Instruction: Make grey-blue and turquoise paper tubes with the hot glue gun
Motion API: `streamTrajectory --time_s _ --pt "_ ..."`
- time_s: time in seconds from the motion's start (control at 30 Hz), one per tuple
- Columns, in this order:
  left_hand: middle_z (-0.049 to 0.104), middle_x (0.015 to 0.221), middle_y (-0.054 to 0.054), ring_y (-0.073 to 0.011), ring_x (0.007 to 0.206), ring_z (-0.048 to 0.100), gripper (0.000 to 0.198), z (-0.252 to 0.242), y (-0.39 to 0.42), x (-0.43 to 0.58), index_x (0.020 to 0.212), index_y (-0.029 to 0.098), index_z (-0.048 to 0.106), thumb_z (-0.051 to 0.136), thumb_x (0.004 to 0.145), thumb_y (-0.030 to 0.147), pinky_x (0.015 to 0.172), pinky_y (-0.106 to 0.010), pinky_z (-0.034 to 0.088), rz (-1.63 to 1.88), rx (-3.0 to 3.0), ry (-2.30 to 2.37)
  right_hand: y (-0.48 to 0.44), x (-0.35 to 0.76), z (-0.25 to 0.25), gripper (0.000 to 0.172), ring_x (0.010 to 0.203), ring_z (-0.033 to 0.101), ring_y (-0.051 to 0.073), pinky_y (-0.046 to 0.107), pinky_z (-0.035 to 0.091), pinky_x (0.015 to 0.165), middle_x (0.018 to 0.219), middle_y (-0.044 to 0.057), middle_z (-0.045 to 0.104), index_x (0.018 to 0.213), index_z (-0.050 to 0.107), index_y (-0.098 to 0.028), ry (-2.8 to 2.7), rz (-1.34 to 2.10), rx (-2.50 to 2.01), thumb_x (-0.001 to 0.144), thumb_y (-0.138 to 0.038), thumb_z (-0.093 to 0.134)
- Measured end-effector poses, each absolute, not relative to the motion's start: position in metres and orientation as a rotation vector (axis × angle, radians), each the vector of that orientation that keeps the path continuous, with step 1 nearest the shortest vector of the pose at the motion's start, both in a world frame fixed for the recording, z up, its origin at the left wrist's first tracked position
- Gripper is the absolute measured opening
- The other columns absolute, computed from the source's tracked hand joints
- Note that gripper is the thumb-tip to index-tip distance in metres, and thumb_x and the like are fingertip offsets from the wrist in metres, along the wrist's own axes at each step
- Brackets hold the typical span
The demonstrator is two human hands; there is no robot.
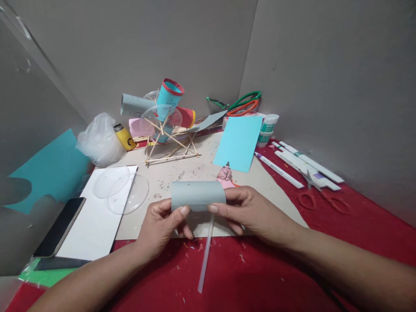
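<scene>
A grey paper tube (197, 193) lies sideways between my two hands, above the table. My left hand (164, 223) grips its left end, thumb on the lower edge. On the right end, my right hand (248, 210) closes its thumb and fingers round the paper. Behind and partly hidden by the tube is a pink glue gun (225, 174), nozzle pointing away from me. A translucent glue stick (206, 260) sticks out toward me below the tube. Further back stands a wooden stick frame (172, 158) carrying a wheel with grey, blue and red paper tubes.
At left lie clear plastic discs (128, 193), white paper (84, 225), a phone (60, 227) and a plastic bag (100, 138). Right of a blue sheet (238, 141) are small tubs (268, 130), several markers (279, 170) and orange-handled scissors (307, 201). Grey walls enclose the back.
</scene>
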State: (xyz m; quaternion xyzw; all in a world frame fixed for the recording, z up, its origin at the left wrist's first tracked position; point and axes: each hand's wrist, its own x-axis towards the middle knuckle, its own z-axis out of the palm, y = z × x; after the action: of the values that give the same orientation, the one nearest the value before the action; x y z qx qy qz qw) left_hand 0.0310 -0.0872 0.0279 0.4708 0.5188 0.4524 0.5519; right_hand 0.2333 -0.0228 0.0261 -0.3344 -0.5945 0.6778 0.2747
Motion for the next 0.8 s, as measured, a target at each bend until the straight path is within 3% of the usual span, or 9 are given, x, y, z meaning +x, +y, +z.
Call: streamTrajectory --time_s 0.17,0.4,0.57,0.7,0.8 --pt "0.067 0.051 0.000 -0.0117 0.047 0.060 0.029 0.026 -0.085 0.030 0.091 0.016 0.068 0.067 0.083 0.044 0.053 -0.022 0.047 1.064 1.120 1.231 -0.019 0.235 0.029 0.038 0.035 0.028 0.004 0.021 0.015 0.036 0.042 -0.008 0.041 0.081 0.073 -0.013 -1.543 1.768 -0.926 0.068 -0.048 0.075" --pt "0.066 0.051 0.000 -0.0080 0.048 0.053 0.034 0.027 -0.085 0.026 0.064 0.016 0.065 0.063 0.088 0.040 0.057 -0.020 0.044 1.140 1.233 1.327 -0.018 0.235 0.026 0.039 0.036 0.027 0.005 0.020 0.016 0.036 0.043 -0.008 0.040 0.085 0.074 -0.013 -1.539 1.791 -0.910 0.068 -0.049 0.076" --pt "0.067 0.053 -0.002 -0.0092 0.048 0.055 0.037 0.026 -0.086 0.028 0.063 0.016 0.064 0.061 0.089 0.041 0.056 -0.021 0.045 1.142 1.219 1.287 -0.016 0.236 0.022 0.032 0.036 0.025 0.004 0.019 0.013 0.036 0.039 -0.009 0.036 0.080 0.073 -0.013 -1.462 1.847 -0.903 0.067 -0.042 0.079" --pt "0.069 0.057 -0.005 -0.0119 0.050 0.059 0.044 0.021 -0.086 0.026 0.090 0.015 0.070 0.045 0.095 0.050 0.054 -0.023 0.047 1.196 1.188 1.195 -0.010 0.237 0.019 0.030 0.035 0.025 0.002 0.018 0.012 0.035 0.041 -0.008 0.040 0.073 0.072 -0.014 -1.322 1.897 -0.889 0.065 -0.040 0.082" --pt "0.069 0.057 -0.002 -0.0123 0.053 0.063 0.038 0.020 -0.086 0.025 0.105 0.016 0.067 0.048 0.095 0.048 0.056 -0.023 0.049 1.284 1.195 1.226 -0.008 0.239 0.018 0.032 0.036 0.023 0.001 0.018 0.010 0.035 0.045 -0.007 0.042 0.073 0.072 -0.013 -1.246 1.925 -0.877 0.066 -0.043 0.082"
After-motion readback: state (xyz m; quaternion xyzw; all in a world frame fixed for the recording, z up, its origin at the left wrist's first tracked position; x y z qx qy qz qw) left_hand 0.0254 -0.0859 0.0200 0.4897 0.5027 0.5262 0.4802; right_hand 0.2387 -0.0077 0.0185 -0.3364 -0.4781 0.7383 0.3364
